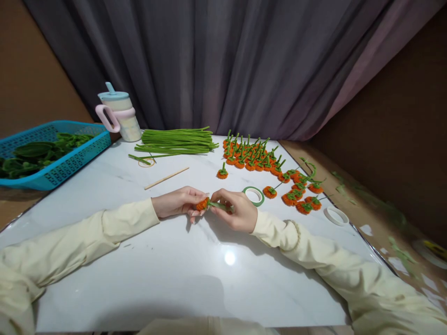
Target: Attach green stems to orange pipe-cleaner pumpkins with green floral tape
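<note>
My left hand (178,203) pinches a small orange pipe-cleaner flower (202,204) at the middle of the white table (139,260). My right hand (234,210) is closed around the flower's green stem (219,205), just right of the flower head. Both hands rest low on the table, fingertips almost meeting. A roll of green tape (254,195) lies just beyond my right hand. Both arms wear cream sleeves.
Several finished orange flowers (251,156) lie at the back right, more (300,195) to the right. A bundle of green pipe cleaners (176,141), a wooden stick (166,178), a lidded cup (120,116), a blue basket of green leaves (52,153) and a white tape roll (335,216) surround them.
</note>
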Demonstrator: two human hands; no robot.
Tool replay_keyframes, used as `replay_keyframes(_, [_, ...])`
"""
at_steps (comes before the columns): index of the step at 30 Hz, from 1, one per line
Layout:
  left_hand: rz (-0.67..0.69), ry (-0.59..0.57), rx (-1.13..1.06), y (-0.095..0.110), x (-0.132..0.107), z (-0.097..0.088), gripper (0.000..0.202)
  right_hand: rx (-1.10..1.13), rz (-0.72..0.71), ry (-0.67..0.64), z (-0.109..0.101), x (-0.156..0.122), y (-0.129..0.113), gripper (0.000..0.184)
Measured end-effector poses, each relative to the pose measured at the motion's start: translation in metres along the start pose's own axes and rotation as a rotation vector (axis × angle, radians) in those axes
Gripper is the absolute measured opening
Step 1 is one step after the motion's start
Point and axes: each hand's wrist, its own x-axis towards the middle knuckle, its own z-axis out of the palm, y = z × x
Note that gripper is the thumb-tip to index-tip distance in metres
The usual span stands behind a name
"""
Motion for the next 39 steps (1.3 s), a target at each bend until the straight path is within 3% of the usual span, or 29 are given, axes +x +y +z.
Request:
replay_keyframes(17, [0.008, -0.008, -0.037, -0.001, 0.002, -0.001, 0.026, 0.149, 0.005, 0.0, 0.001, 0.002, 0.012, 0.016])
replay_keyframes(27, [0.005, 0.001, -0.045, -0.001, 0.002, -0.001, 0.024, -0.001, -0.095, 0.04, 0.0, 0.0, 0.006, 0.016])
replay_keyframes(31, [0.028, -0.004, -0.071, -0.002, 0.001, -0.002, 0.017, 0.085, 0.034, 0.041, 0.002, -0.001, 0.005, 0.016])
replay_keyframes(35, [0.04, -0.002, -0.082, -0.002, 0.002, -0.002, 0.019, 0.318, 0.234, 0.022, 0.005, 0.001, 0.005, 0.019])
replay_keyframes(39, [0.047, -0.01, -0.079, -0.001, 0.002, -0.001, 0.017, 0.483, 0.331, 0.008, 0.006, 0.003, 0.006, 0.024])
